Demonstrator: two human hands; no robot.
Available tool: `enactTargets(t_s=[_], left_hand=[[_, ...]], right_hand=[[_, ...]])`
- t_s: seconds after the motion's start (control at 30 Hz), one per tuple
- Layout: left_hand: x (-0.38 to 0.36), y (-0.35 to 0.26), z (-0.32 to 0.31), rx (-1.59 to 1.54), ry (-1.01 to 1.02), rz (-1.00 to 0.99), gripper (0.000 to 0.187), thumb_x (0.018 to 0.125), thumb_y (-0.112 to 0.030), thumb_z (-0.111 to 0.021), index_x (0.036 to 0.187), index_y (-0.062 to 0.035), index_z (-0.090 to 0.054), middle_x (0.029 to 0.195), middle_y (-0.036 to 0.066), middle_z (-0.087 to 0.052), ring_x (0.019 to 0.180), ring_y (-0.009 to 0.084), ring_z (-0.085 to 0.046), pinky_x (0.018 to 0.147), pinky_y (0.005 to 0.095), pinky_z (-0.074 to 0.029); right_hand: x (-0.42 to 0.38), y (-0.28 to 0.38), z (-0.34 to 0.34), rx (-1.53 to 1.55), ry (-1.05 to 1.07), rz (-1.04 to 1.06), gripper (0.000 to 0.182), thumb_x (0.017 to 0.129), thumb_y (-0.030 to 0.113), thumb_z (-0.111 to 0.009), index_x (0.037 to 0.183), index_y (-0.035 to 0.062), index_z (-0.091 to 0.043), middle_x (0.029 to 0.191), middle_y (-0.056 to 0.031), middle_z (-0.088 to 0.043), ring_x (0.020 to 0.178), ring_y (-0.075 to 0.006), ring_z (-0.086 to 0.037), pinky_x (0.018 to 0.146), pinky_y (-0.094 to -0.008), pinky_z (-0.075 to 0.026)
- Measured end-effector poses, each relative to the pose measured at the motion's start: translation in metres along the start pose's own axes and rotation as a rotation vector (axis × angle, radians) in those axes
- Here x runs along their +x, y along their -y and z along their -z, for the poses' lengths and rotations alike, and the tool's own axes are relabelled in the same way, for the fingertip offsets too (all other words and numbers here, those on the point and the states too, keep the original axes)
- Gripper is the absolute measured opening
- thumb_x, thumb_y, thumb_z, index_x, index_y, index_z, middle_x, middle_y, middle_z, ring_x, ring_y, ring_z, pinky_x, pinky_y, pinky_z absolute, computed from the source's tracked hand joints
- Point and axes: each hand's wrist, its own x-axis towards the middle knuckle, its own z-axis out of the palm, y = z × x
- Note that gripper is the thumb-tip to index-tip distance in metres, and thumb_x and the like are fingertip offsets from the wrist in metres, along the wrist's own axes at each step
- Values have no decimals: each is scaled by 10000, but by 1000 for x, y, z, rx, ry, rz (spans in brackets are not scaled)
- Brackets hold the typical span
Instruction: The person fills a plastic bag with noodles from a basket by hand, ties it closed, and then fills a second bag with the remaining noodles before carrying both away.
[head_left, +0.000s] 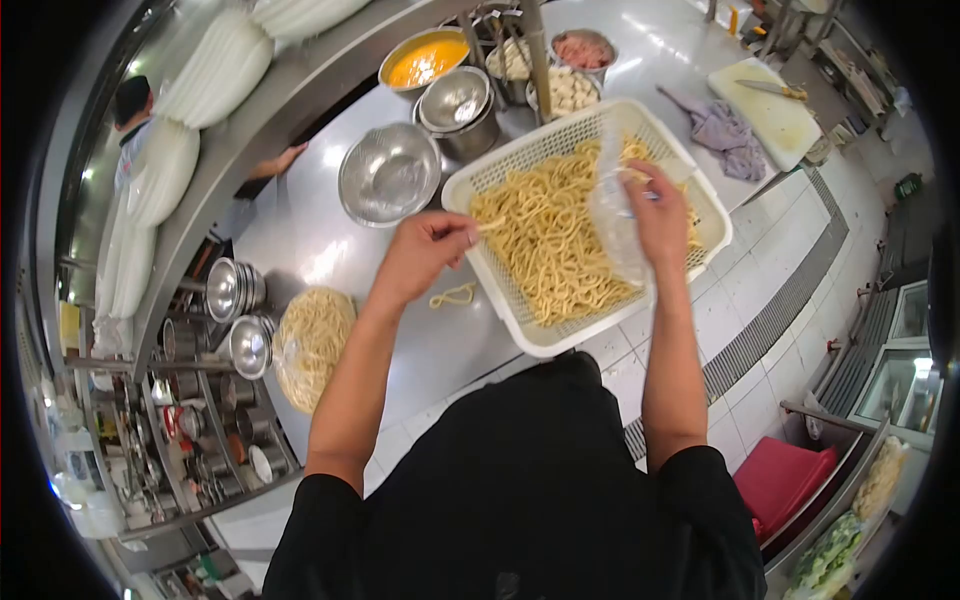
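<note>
A white perforated plastic basket full of thick yellow noodles sits on the steel table in front of me. At its left rim, my left hand is closed in a pinch on a noodle strand. My right hand, above the basket's right side, grips a clear plastic bag that hangs over the noodles. A few strands also show by the right fingertips. One loose noodle lies on the table left of the basket.
A bagged heap of noodles lies at the table's left front. Behind stand a perforated steel bowl, a pot of orange liquid and a bowl of meat. A knife rests on a cutting board beside a cloth.
</note>
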Motion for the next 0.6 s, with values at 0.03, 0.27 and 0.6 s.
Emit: enactTargets(t_s=[0.03, 0.27, 0.6], left_hand=[[-11, 26, -2, -4, 3, 34, 170, 874, -136, -673, 955, 10, -706, 737, -7, -613, 618, 49, -526, 550, 207, -433], [-100, 214, -8, 669, -223, -32, 194, 832, -129, -630, 1002, -77, -707, 893, 113, -645, 805, 311, -631, 733, 394, -508], [-88, 157, -28, 507, -288, -58, 189, 841, -122, -620, 995, -52, -703, 866, 112, -638, 753, 249, -636, 690, 327, -509]], right_hand=[[-3, -3, 12, -31, -53, 37, 297, 873, 254, -684, 1114, 81, -680, 731, -7, -592, 646, -72, -502, 603, -232, -421], [-33, -5, 56, 164, -173, -44, 243, 904, 204, -654, 1070, 29, -686, 860, 13, -634, 775, -51, -523, 714, -189, -417], [-42, -5, 57, 185, -198, -121, 317, 914, 223, -661, 1105, -30, -651, 945, -39, -660, 847, -80, -576, 778, -210, -453]])
